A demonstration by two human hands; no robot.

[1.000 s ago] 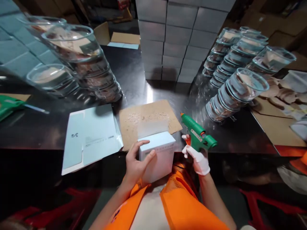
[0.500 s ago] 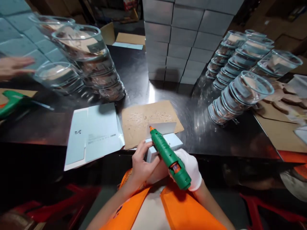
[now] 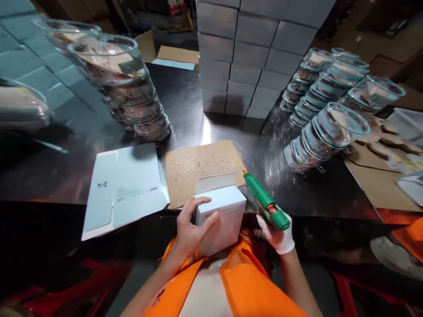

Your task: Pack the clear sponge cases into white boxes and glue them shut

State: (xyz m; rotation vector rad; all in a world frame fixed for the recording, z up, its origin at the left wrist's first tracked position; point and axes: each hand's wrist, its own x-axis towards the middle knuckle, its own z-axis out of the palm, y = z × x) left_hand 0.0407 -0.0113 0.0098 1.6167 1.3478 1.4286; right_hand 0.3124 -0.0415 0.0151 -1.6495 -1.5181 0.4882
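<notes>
My bare left hand [image 3: 194, 224] grips a pale blue-white carton [image 3: 226, 220] at its left side, thumb on the near face and fingers over the top. The carton's flap [image 3: 216, 179] stands raised at the far edge, with a thin shiny line of glue along it. In my white-gloved right hand [image 3: 277, 231] is a green glue gun [image 3: 264, 198], its orange nozzle pointing forward and left, apart from the carton. Under the flap's far side lies a brown cardboard sheet [image 3: 205, 158] spotted with glue.
Flattened pale blue cartons [image 3: 132, 189] lie to the left on the dark table [image 3: 271, 189]. Stacked clear round containers stand left [image 3: 145, 101] and right [image 3: 325, 136]. A wall of grey-white boxes [image 3: 244, 66] rises at the back.
The glue gun has moved right, off the carton, in my right hand. The flap now shows a glue line. At far left, a person's hand and the round container there have shifted.
</notes>
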